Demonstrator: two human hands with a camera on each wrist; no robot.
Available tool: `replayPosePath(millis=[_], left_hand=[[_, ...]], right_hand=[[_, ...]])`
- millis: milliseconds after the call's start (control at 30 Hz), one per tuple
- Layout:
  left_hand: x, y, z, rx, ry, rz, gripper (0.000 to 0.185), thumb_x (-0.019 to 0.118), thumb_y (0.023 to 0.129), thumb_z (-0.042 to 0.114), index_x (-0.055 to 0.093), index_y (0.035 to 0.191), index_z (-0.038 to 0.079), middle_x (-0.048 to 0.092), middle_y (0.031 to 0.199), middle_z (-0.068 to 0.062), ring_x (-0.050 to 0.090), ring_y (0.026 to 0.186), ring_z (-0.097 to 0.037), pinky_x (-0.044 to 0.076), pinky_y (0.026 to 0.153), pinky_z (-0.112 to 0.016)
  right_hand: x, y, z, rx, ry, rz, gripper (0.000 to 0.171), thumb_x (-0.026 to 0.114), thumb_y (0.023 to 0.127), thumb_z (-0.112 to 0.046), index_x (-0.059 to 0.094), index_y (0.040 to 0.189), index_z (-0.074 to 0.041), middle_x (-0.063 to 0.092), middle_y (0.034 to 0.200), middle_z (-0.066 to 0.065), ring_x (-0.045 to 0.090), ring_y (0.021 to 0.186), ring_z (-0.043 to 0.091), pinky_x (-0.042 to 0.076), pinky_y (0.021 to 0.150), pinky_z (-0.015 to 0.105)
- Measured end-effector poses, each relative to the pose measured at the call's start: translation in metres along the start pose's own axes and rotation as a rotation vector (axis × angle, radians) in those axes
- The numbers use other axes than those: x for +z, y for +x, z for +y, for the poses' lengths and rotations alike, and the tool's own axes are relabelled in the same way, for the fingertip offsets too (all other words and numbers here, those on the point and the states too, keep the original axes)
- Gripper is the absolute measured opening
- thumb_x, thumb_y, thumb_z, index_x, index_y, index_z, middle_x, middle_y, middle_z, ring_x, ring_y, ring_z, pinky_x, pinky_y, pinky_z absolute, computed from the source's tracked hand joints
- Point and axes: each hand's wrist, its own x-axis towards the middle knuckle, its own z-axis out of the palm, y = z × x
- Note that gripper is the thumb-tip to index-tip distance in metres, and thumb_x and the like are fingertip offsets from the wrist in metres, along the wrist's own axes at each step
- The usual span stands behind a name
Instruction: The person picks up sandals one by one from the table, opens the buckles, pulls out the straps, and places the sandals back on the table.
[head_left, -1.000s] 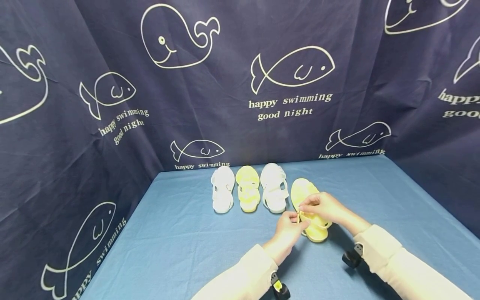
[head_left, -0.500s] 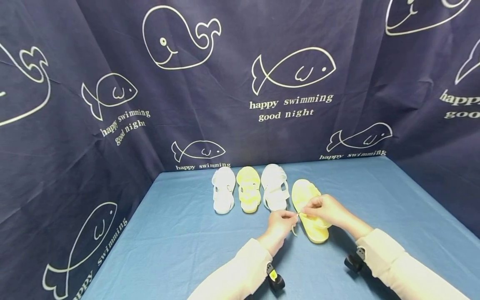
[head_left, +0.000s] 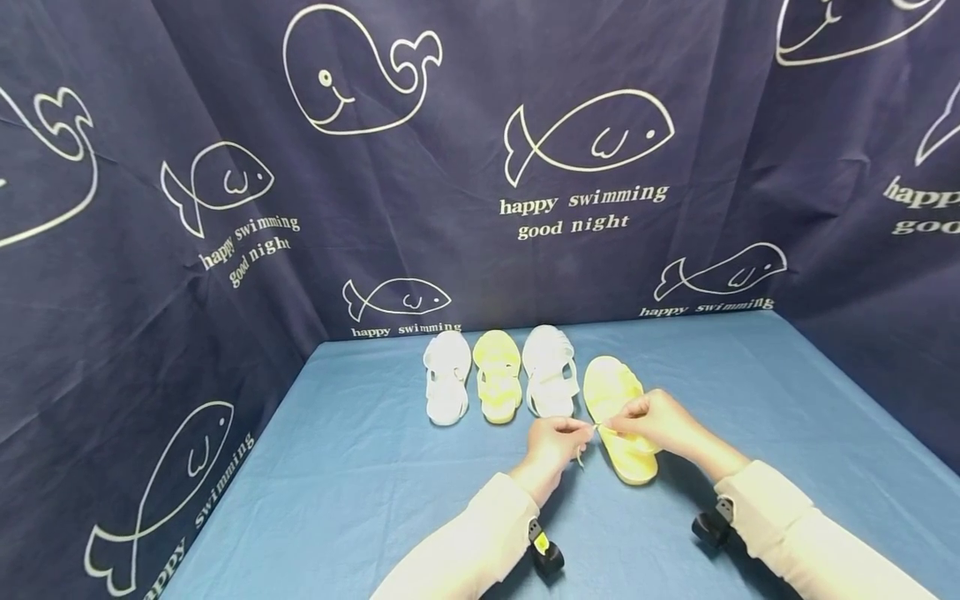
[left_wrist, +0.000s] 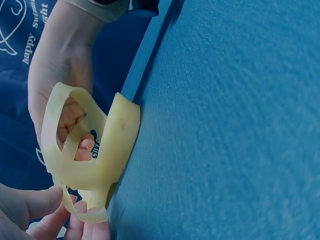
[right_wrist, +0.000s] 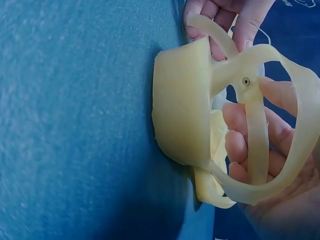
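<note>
Strap (head_left: 592, 431) end now pulled toward 9 o'clock off yellow sandal (head_left: 618, 417); left hand (head_left: 555, 440) pinching it, right hand (head_left: 652, 421) gripping sandal's straps.

The hands (head_left: 600, 429) hide the yellow sandal's (head_left: 618, 417) strap buckle.

head view high, facing forward-down, wrist views close, sharing yellow sandal (head_left: 619, 432)

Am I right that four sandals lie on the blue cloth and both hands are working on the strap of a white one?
Not quite. The sandal that both hands work on is yellow, not white, as the head view shows. The left hand pinches its strap and the right hand holds it; four sandals do lie on the blue cloth.
</note>
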Motion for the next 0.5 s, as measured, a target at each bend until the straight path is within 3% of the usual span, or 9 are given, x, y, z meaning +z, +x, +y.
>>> replayPosePath(millis=[200,500], left_hand=[[0.0021,0.0003,-0.0003,-0.005,-0.004,0.0,0.004,0.075,0.078,0.001,0.076,0.081,-0.001,0.068,0.065,-0.004,0.058,0.056,-0.009,0.051,0.054,-0.02],[0.0058,-0.0005,0.0004,0.043,0.009,0.028,0.005,0.073,0.077,-0.002,0.075,0.08,-0.004,0.067,0.063,-0.01,0.055,0.053,-0.009,0.048,0.052,-0.02]], right_hand=[[0.0006,-0.0007,0.0024,0.001,0.011,0.013,0.02,0.075,0.083,-0.024,0.078,0.088,-0.005,0.075,0.08,0.003,0.059,0.068,0.004,0.05,0.059,0.018],[0.0037,0.0013,0.003,-0.03,0.002,0.025,0.017,0.074,0.085,-0.023,0.078,0.088,-0.006,0.075,0.084,0.003,0.06,0.074,0.004,0.051,0.064,0.017]])
